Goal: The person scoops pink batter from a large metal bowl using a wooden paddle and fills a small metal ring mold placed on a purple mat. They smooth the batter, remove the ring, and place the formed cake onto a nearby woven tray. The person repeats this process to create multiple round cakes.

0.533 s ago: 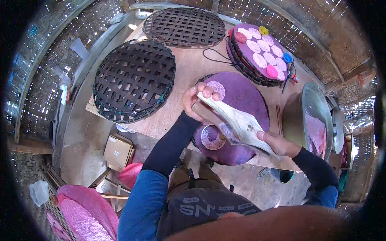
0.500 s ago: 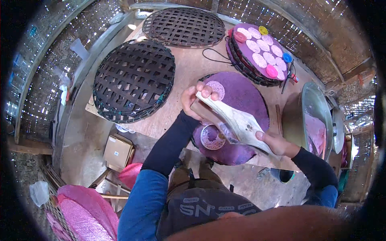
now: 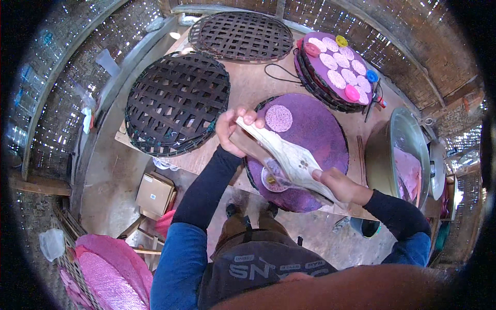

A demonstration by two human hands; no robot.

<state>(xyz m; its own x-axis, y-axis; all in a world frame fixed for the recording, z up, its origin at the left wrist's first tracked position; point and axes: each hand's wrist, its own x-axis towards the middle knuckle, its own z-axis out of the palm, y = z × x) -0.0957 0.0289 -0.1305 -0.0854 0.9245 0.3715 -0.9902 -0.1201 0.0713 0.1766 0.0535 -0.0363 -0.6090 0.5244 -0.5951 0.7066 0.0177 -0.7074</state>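
Between my two hands is an off-white bag (image 3: 284, 152) with a cluster of small dark spots, perhaps holes, and clear plastic along its near side. My left hand (image 3: 235, 129) grips its upper left end, fingers over the top edge. At the lower right end my right hand (image 3: 343, 187) pinches it, thumb on top. Beneath it lies a round purple sheet (image 3: 320, 124) on a dark-rimmed tray. A pink lacy round (image 3: 278, 118) rests near its upper left. A second lacy round (image 3: 272, 181), ringed by a thin pale hoop, is partly hidden by the bag.
Two dark woven trays (image 3: 178, 103) lie on the wooden table (image 3: 253, 77) at left and back. Back right stands a tray stack (image 3: 336, 77) topped with several lacy rounds and coloured discs. A large pot (image 3: 380, 155) with pink dough stands at right; a stick (image 3: 361, 155) lies beside it.
Both hands have shifted left with the bag, still gripping its two ends. The upper lacy round now shows whole, and the hooped one is more covered.
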